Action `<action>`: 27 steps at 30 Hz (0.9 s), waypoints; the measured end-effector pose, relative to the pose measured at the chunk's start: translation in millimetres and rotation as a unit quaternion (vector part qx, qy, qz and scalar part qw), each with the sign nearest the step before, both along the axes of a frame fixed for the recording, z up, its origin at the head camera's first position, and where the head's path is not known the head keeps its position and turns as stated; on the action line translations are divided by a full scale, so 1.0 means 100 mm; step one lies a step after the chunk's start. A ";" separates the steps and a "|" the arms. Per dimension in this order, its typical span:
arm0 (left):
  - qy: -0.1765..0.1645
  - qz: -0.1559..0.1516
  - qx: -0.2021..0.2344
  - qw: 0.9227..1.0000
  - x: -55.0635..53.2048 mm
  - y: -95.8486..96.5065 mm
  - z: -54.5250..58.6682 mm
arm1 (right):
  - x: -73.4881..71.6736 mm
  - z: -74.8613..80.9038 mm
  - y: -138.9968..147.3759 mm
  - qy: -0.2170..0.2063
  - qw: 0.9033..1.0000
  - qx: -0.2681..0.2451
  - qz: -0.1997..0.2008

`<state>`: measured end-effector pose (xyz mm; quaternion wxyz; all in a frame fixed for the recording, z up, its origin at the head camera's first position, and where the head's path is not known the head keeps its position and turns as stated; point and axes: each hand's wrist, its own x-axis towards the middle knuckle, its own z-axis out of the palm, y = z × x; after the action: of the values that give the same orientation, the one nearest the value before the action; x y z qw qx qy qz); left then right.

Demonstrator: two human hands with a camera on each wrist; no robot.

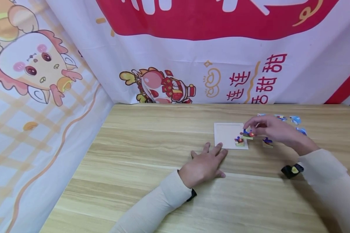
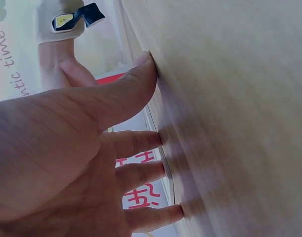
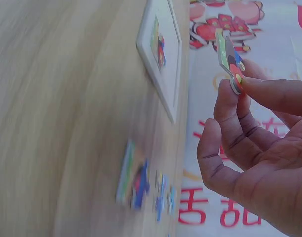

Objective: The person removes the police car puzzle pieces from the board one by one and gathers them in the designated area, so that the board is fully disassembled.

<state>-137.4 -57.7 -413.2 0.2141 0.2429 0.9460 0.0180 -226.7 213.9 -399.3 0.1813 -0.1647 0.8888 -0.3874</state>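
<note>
A jigsaw piece (image 3: pixel 230 57) with green, red and blue print is pinched between the thumb and fingers of my right hand (image 1: pixel 272 129). In the head view this hand hovers over the right side of a white puzzle tray (image 1: pixel 226 132). Inside the tray, near its lower right corner, lies another jigsaw piece (image 1: pixel 239 141). My left hand (image 1: pixel 203 165) rests on the table with its fingers spread, the fingertips at the tray's near edge. The left wrist view shows the thumb (image 2: pixel 133 86) and fingertips touching the surface.
Below my right hand a loose jigsaw piece (image 1: pixel 267 142) lies on the wooden table (image 1: pixel 151 142). Several blue and white pieces (image 1: pixel 295 120) are scattered behind it, partly hidden by the hand. A printed cloth (image 1: pixel 175 58) hangs along the table's back edge.
</note>
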 end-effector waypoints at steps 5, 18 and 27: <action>-0.001 0.001 -0.001 1.000 0.00 0.00 0.00 | 0.02 0.00 0.23 0.011 1.000 0.010 -0.014; 0.005 -0.007 -0.002 1.000 0.02 0.00 0.02 | 0.02 -0.04 0.73 -0.007 0.998 0.055 -0.031; -0.009 0.000 0.000 1.000 0.01 0.00 0.02 | 0.01 -0.13 0.91 -0.026 0.994 0.105 -0.020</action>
<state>-136.0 -57.7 -411.1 0.2222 0.2428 0.9441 0.0202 -225.7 305.2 -411.9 0.2125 -0.1167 0.9227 -0.2997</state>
